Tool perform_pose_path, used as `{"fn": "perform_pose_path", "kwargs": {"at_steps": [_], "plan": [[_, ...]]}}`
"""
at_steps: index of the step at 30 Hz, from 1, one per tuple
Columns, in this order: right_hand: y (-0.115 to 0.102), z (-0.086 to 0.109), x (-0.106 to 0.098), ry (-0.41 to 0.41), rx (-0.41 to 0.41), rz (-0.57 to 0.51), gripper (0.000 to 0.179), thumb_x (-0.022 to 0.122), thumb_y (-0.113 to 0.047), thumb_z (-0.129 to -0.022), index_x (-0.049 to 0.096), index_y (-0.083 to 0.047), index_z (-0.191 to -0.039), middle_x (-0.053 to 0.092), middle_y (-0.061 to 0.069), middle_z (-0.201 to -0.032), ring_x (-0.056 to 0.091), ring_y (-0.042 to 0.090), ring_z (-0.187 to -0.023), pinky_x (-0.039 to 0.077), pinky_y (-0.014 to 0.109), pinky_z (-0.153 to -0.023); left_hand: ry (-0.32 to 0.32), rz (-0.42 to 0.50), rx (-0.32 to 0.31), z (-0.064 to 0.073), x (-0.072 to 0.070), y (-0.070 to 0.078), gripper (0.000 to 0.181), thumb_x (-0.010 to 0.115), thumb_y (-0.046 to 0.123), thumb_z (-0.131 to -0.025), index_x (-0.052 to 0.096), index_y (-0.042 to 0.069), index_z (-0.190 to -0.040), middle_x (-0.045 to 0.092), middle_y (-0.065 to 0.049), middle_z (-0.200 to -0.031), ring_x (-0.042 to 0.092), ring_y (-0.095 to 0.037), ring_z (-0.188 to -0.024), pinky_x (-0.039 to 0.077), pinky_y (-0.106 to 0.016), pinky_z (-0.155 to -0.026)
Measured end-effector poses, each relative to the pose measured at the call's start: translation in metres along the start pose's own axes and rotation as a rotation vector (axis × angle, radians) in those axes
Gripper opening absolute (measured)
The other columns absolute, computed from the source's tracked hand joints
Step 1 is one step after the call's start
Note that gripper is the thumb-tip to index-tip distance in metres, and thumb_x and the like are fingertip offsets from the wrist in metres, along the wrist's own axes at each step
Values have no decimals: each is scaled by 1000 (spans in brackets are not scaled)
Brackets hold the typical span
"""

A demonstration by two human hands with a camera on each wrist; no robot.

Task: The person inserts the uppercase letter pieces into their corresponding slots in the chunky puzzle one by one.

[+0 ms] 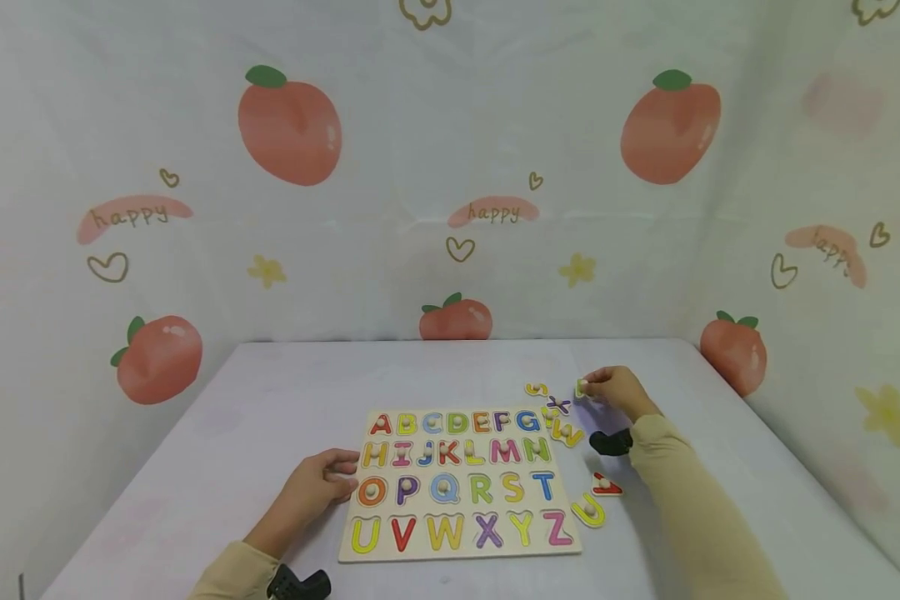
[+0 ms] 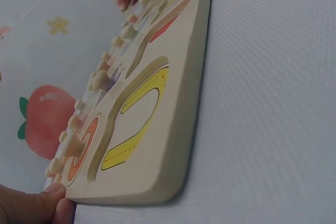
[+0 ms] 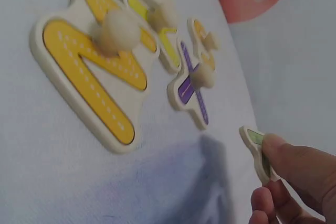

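A wooden alphabet puzzle board (image 1: 461,462) lies on the table, many knobbed letters seated in it. My left hand (image 1: 321,490) touches the board's left edge; its thumb (image 2: 51,191) shows there in the left wrist view. Beyond the far right corner, my right hand (image 1: 621,390) pinches a small green letter piece (image 3: 255,137) between thumb and fingers. The fingers partly hide which letter it is. Nearby lie a yellow-orange W (image 3: 86,74), a purple X (image 3: 191,85), a yellow Y (image 3: 169,45) and an orange S (image 3: 202,43).
To the right of the board lie a yellow U (image 1: 589,511) and a red letter piece (image 1: 607,485). Bare U, R and X recesses show in the board. A fruit-print cloth (image 1: 390,275) stands behind the white table (image 1: 270,400).
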State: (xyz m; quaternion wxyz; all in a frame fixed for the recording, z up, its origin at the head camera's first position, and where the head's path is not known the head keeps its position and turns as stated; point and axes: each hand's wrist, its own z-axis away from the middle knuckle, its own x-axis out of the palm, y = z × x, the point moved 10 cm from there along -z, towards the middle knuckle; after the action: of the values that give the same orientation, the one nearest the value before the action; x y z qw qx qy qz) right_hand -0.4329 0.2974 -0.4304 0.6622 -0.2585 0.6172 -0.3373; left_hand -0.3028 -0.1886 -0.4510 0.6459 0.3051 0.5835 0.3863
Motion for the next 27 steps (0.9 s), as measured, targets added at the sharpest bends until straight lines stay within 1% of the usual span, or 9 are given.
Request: {"fn": "perform_pose_path", "kwargs": {"at_steps": [2,6,10,13,18,22,25,27], "plan": [[-7,4,1,-6,-10,-12,31,66,-20,-91,63,2,-112,65,14,-107,55,22,-90,45,30,-77,-4,1,4,0,0,0,42,70,-3,-81,59,-6,-122,65,-13,-102,62,-13,-80,57,-28,-66],[-23,13,7,-28,-66,-26,33,65,-23,-92,62,1,-115,63,17,-114,57,26,-97,49,36,-84,-5,0,-5,-1,1,-2,42,70,-3,-81,59,-5,-122,65,-12,-102,62,-13,-80,57,-27,-66],[-38,24,19,-52,-122,-12,33,67,-27,-90,64,-2,-111,64,15,-114,58,26,-99,50,37,-82,-3,-4,-10,-2,0,-4,43,70,-3,-81,59,-5,-123,65,-13,-103,63,-13,-80,57,-27,-66],[-49,36,30,-70,-141,-11,33,69,-31,-89,66,-5,-108,65,11,-112,60,24,-99,49,36,-81,-3,-9,-9,-2,0,-4,43,70,-2,-82,59,-5,-123,65,-13,-103,63,-14,-80,57,-27,-66],[-75,66,53,-109,-203,-56,28,70,-29,-89,66,-6,-104,65,9,-104,60,20,-90,50,36,-79,-5,-11,-8,-2,-1,-4,42,70,-2,-82,59,-5,-123,65,-13,-103,63,-14,-80,57,-27,-66],[-92,88,76,-145,-257,-74,22,71,-26,-87,67,-8,-98,65,5,-96,58,17,-83,50,32,-72,-4,-8,-12,-2,-1,-3,42,70,-3,-82,59,-5,-122,65,-13,-103,62,-14,-79,57,-27,-65],[-99,100,95,-179,-273,-70,17,73,-27,-85,67,-12,-93,65,1,-92,58,16,-79,47,29,-67,-6,-9,-11,-2,0,-3,42,69,-3,-82,59,-5,-122,65,-14,-102,62,-14,-78,57,-27,-65],[-104,107,108,-207,-292,-68,16,74,-26,-85,68,-13,-91,64,0,-90,57,16,-78,47,29,-65,-5,-13,-12,-2,0,-3,42,69,-2,-82,59,-5,-122,65,-13,-102,62,-13,-78,57,-27,-65]]}}
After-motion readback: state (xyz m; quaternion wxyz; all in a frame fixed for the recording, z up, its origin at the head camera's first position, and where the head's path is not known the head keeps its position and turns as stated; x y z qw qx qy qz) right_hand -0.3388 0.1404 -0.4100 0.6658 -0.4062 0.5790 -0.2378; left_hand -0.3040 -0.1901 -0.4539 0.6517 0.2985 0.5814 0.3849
